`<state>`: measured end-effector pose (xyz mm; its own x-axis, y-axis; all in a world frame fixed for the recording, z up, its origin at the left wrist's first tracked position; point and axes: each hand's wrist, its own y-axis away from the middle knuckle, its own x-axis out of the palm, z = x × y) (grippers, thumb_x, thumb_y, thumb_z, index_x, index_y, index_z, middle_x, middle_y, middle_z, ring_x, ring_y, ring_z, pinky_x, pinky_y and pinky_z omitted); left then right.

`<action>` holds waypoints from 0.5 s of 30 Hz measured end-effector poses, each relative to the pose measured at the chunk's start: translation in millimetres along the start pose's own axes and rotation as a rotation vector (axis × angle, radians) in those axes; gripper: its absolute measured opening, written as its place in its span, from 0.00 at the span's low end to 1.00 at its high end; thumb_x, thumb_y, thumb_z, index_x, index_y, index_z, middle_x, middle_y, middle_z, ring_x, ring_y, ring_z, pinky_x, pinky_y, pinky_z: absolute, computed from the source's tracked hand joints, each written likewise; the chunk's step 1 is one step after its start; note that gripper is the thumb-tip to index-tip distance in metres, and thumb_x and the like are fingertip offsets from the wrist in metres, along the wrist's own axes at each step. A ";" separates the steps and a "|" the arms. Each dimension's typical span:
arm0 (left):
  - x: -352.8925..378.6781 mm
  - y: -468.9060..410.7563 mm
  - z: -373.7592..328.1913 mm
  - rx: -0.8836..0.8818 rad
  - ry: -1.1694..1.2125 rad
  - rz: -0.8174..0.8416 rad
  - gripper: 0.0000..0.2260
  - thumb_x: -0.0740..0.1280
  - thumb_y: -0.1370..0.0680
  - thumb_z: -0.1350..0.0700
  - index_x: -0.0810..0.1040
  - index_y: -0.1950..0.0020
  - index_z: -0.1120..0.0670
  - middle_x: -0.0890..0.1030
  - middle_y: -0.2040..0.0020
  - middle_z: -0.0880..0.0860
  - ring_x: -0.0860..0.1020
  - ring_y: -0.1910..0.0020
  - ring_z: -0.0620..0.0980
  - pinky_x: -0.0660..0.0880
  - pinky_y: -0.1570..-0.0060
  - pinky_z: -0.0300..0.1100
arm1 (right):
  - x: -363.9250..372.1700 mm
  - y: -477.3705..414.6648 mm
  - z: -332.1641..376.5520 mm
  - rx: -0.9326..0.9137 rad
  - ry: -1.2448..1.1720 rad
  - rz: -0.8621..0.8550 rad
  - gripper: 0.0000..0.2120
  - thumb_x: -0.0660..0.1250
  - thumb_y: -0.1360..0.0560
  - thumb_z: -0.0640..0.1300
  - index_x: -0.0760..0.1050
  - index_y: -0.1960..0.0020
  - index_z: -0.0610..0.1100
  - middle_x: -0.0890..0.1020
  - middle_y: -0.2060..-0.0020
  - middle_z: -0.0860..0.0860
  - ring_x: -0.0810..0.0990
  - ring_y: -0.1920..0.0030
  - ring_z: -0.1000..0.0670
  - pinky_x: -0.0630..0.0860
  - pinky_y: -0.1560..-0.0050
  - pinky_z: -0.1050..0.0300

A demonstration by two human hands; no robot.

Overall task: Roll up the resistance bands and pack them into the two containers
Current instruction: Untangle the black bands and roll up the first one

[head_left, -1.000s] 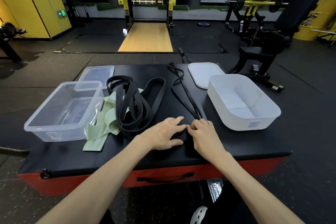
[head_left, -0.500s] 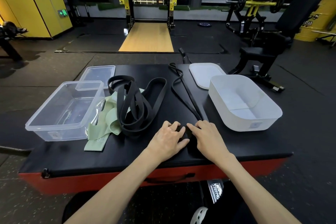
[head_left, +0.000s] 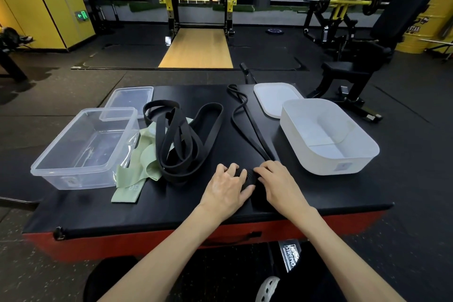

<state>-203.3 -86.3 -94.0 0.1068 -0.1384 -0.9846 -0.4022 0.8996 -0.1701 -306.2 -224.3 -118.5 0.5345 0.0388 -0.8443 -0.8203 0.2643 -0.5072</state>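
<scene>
A thin black resistance band (head_left: 247,127) runs from the far side of the black padded table (head_left: 318,194) toward me, and its near end is a small coiled roll (head_left: 250,176). My left hand (head_left: 226,189) and my right hand (head_left: 279,183) both press on that roll from either side. A heap of wide black bands (head_left: 181,140) lies left of centre on top of a pale green band (head_left: 137,172). An empty clear container (head_left: 81,149) stands at the left. At the right stands an empty white container (head_left: 328,137).
A clear lid (head_left: 131,99) lies behind the clear container and a white lid (head_left: 275,98) behind the white one. The table has a red front edge (head_left: 147,240) close to me. Gym machines and a squat rack stand on the floor beyond.
Both hands have closed in around the band's near end, and the roll between them has grown thicker. The left hand's fingers have curled from flat to gripping.
</scene>
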 end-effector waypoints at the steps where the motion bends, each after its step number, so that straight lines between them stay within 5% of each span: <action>1: -1.4 0.0 0.1 -0.001 -0.012 0.018 0.26 0.50 0.19 0.41 0.68 0.28 0.54 0.71 0.32 0.56 0.72 0.43 0.56 0.70 0.42 0.42 | 0.3 0.3 0.0 0.000 -0.008 -0.002 0.14 0.72 0.31 0.32 0.80 0.47 0.39 0.79 0.56 0.48 0.77 0.57 0.46 0.73 0.54 0.55; 4: -2.3 0.7 -4.9 -0.031 -0.056 0.010 0.26 0.50 0.19 0.40 0.63 0.25 0.53 0.67 0.30 0.56 0.69 0.40 0.56 0.66 0.39 0.42 | -1.3 0.2 -1.6 0.002 -0.031 -0.012 0.14 0.74 0.33 0.32 0.82 0.48 0.40 0.80 0.59 0.48 0.78 0.60 0.45 0.75 0.59 0.53; 7: 2.7 0.8 -5.9 0.005 -0.117 -0.057 0.24 0.66 0.28 0.34 0.82 0.42 0.50 0.81 0.48 0.52 0.76 0.55 0.49 0.74 0.55 0.35 | -3.3 -2.6 -4.8 -0.021 -0.040 -0.015 0.13 0.75 0.33 0.32 0.83 0.50 0.40 0.79 0.62 0.48 0.77 0.63 0.45 0.77 0.62 0.50; 9: -4.0 2.4 -7.4 -0.001 -0.067 -0.068 0.23 0.71 0.33 0.34 0.85 0.49 0.49 0.83 0.56 0.50 0.77 0.59 0.47 0.74 0.60 0.33 | -2.1 -2.1 -5.0 -0.053 -0.022 -0.004 0.14 0.74 0.33 0.32 0.82 0.49 0.40 0.79 0.62 0.47 0.77 0.64 0.44 0.76 0.62 0.49; 12: -1.7 2.6 -8.8 -0.062 0.045 -0.008 0.26 0.56 0.21 0.37 0.70 0.29 0.52 0.73 0.34 0.54 0.71 0.41 0.52 0.70 0.41 0.40 | -0.3 0.0 -3.4 -0.069 -0.015 -0.009 0.19 0.73 0.36 0.29 0.83 0.46 0.42 0.78 0.62 0.47 0.76 0.63 0.45 0.75 0.60 0.52; 15: -6.5 0.5 -0.9 -0.048 0.201 0.020 0.29 0.55 0.21 0.37 0.62 0.25 0.52 0.64 0.27 0.51 0.63 0.33 0.55 0.66 0.35 0.43 | -0.3 -2.2 -2.4 -0.078 -0.002 -0.016 0.20 0.74 0.38 0.29 0.83 0.48 0.42 0.77 0.64 0.47 0.76 0.65 0.45 0.75 0.62 0.52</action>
<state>-205.0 -85.3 -87.8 -0.0836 -0.2047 -0.9753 -0.4457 0.8830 -0.1471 -305.1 -227.3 -117.6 0.5482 0.0372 -0.8355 -0.8249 0.1886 -0.5328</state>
